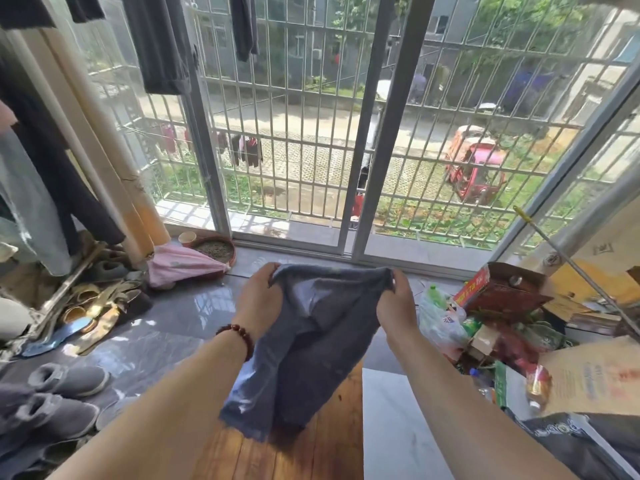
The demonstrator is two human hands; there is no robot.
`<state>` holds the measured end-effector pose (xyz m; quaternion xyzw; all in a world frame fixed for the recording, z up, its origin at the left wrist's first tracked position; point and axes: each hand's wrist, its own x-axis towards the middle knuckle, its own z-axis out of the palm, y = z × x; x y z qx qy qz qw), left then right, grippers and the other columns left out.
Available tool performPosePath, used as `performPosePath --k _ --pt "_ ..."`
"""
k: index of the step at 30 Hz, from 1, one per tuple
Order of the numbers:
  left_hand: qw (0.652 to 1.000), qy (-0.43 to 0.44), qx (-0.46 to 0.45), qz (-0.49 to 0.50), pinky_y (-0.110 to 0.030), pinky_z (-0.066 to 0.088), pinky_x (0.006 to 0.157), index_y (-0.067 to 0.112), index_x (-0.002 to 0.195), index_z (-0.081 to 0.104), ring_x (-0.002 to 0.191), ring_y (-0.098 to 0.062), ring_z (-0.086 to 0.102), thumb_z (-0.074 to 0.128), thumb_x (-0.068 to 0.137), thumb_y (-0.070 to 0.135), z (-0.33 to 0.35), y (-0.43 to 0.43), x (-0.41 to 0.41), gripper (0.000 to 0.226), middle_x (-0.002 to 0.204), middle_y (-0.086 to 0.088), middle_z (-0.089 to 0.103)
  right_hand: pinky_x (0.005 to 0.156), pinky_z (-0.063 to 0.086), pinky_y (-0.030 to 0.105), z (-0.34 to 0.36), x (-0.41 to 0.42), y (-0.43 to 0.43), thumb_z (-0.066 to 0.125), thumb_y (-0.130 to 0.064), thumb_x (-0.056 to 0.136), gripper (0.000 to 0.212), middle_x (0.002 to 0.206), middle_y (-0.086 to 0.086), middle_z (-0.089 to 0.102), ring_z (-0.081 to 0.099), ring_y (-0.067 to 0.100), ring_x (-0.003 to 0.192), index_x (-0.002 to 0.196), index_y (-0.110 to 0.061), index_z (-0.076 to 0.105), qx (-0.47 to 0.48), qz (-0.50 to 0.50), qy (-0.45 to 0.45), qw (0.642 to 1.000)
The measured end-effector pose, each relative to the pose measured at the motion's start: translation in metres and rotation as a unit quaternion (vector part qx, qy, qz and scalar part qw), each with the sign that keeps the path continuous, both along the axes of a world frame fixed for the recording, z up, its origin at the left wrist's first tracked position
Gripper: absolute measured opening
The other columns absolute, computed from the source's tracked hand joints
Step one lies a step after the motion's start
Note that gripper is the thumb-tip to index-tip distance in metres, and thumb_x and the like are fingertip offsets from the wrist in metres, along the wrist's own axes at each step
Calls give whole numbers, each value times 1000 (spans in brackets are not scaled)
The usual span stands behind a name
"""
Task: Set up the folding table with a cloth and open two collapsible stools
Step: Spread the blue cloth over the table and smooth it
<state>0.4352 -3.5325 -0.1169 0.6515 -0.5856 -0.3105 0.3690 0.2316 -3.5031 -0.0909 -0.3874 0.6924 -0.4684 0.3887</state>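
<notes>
Cloth (304, 341) pinched between both hands' fingers (266, 275)

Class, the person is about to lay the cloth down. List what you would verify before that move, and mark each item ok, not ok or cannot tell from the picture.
1. The left hand grips one top corner of the cloth: ok.
2. The right hand grips the other top corner: ok.
3. The cloth is spread flat between the hands: not ok, it sags and creases in the middle.
4. The cloth hangs above the wooden top: ok.
5. The legs under that top are locked: cannot tell, they are out of view.
6. The stools are open: cannot tell, none shows.
</notes>
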Motion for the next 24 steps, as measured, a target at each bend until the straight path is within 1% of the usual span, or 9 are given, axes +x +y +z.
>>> performPosePath --k 3,5,8,10,12,14,17,20,24 --pt "1000 5 9 7 -30 35 71 22 81 52 80 -23 52 41 93 9 -1 4 -13 21 77 0 56 67 38 28 -1 -6 6 35 -18 100 18 112 8 56 50 12 84 114 -15 47 19 25 -87 996" --pt "1000 -4 20 2 -30 35 69 24 73 48 76 -23 51 40 93 17 -4 4 -17 23 71 4 53 66 42 22 -6 -9 11 54 -39 94 30 103 1 57 53 6 86 110 -16 45 27 50 -132 990" --pt "999 -8 32 -34 -35 43 69 24 68 49 75 -25 56 36 80 37 -4 3 -18 23 70 3 57 62 45 20 -18 -13 13 82 -33 69 48 85 -4 58 58 9 79 97 -15 46 22 93 17 995" --pt "997 12 41 -59 -35 43 66 20 68 50 71 -22 56 42 75 51 -1 6 -21 32 66 3 56 58 42 19 -20 -16 13 77 -27 76 30 79 -5 57 54 10 72 88 -16 52 31 89 75 993" --pt "995 14 37 -93 -27 39 56 21 68 48 61 -12 51 60 67 63 2 10 -22 44 60 10 51 59 42 17 -16 -18 13 67 -22 85 15 80 -1 59 54 11 72 86 -11 58 13 72 48 996" --pt "991 -62 19 -117 -23 33 53 23 72 46 59 -6 50 77 59 56 5 15 -23 47 60 14 49 61 41 19 -12 -19 11 61 -18 89 11 80 2 59 53 11 72 86 -7 62 -12 56 37 998" --pt "976 -185 -28 -112 -28 32 59 22 80 45 72 -21 54 77 69 29 9 13 -21 35 69 11 51 62 39 26 -5 -19 4 59 -14 91 15 78 6 57 51 19 74 90 1 61 -46 39 37 998" --pt "978 -178 -81 -79 -29 32 63 15 84 48 75 -25 50 64 75 9 16 6 -18 19 79 1 53 56 38 18 2 -20 -2 62 -16 89 21 77 16 59 53 27 72 91 4 59 -76 55 40 995" --pt "981 -138 -122 -59 -33 36 71 13 78 51 81 -25 46 52 71 -5 21 -5 1 19 85 -7 48 58 43 21 3 -18 4 77 -9 70 27 86 0 66 60 17 79 91 -13 60 -69 118 109 985"
